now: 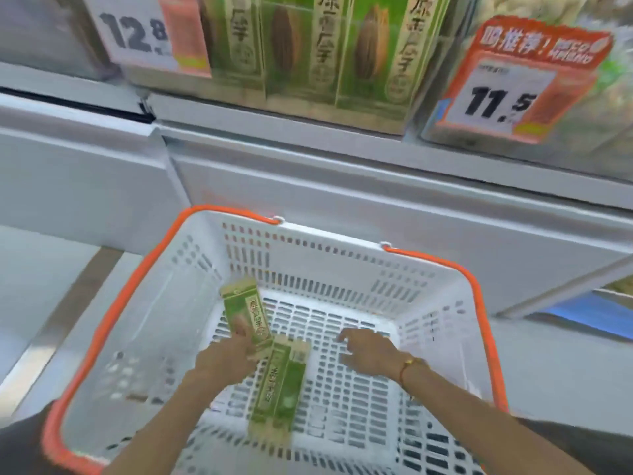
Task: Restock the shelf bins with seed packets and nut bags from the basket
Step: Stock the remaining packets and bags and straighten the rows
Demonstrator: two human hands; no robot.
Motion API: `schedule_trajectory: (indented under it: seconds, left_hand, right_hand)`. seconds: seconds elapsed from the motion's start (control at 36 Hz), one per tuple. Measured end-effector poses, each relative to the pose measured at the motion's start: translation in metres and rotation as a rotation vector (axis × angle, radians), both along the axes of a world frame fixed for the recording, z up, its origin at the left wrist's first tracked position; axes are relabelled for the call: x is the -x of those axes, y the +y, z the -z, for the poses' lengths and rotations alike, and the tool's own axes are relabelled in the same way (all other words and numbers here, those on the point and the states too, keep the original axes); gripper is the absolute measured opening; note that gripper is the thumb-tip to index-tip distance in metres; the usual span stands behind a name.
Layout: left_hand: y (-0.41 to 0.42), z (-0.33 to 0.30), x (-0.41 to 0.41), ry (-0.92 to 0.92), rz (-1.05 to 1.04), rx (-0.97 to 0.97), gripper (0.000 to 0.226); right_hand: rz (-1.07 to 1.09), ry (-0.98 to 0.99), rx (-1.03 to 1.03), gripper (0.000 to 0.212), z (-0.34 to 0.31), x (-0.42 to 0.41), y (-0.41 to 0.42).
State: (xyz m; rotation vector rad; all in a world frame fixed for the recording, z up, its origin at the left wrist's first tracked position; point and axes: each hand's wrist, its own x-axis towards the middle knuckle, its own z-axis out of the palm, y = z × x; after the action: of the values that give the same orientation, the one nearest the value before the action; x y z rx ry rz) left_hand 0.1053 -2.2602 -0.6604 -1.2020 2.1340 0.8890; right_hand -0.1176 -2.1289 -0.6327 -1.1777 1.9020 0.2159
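One seed packet (247,315) is gripped by the left hand (227,359); right hand (368,351), spread empty, should gather the remaining packets (279,382) squarely.

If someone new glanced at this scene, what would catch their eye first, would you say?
Probably the white basket with its orange handles, low in the centre, where the left hand grips a green seed packet and more packets lie on the bottom. Above, matching green packets on the shelf sit between two price tags, 12.8 and 11.5.

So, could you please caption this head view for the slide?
Left hand grips a green seed packet in the white basket; right hand hovers open.
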Motion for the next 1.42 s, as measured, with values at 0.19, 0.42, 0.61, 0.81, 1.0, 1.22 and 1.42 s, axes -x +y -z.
schedule_trajectory:
  seconds: [0.19,0.42,0.61,0.81,1.0,1.22,1.42]
  left_hand:
    - [0.005,0.043,-0.008,0.108,-0.541,-0.005,0.084]
    - [-0.029,0.047,0.026,0.344,-1.051,-0.138,0.059]
    - [-0.037,0.047,0.036,0.297,-1.142,-0.176,0.018]
    - [-0.024,0.032,0.014,0.467,-1.117,-0.173,0.028]
    - [0.002,-0.020,-0.003,0.624,-1.127,-0.334,0.011]
    - [-0.006,-0.104,0.002,0.701,-0.890,-0.765,0.025]
    - [-0.015,-0.180,0.005,0.940,-0.762,-0.917,0.047]
  right_hand:
    - [0.629,-0.324,-0.066,0.081,0.066,-0.077,-0.006]
    - [0.863,-0.251,0.048,0.056,0.084,-0.112,-0.011]
    - [0.830,-0.294,0.067,0.021,0.062,-0.091,-0.015]
    - [0.924,-0.337,0.159,0.023,0.038,-0.057,-0.010]
    - [0.749,-0.368,0.364,0.025,-0.026,-0.017,-0.022]
    - [-0.048,0.085,1.239,0.035,-0.135,-0.018,-0.035]
    - [-0.887,0.312,1.237,0.031,-0.186,-0.009,-0.018]
